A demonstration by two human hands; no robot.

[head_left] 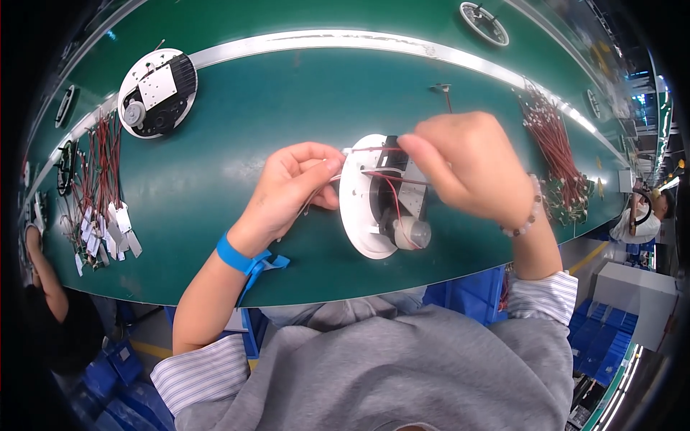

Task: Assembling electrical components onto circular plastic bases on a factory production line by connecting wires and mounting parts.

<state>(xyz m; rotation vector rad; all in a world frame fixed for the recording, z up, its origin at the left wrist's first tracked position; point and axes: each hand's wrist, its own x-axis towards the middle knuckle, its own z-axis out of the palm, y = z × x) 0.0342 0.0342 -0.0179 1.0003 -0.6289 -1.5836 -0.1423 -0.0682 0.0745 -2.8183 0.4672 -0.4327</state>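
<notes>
In front of me a round white base (357, 223) is tilted on its edge, with a black housing and a small rounded motor (412, 233) on its right side. My left hand (295, 183) is closed at the base's left edge, thumb and fingers pinching thin pale wires (307, 205). A small white connector (347, 151) shows just beyond its fingertips. My right hand (471, 165) is closed to the right of the base, and a red wire (381, 149) runs from its fingers across to that connector. More red wires loop down toward the motor.
A similar round assembly (158, 93) lies at the far left. Red-wired parts with white tags (100, 230) lie at left; a bundle of red wires with small boards (557, 151) lies at right. A pale rail (323, 39) crosses the table's far side. Other people sit at both sides.
</notes>
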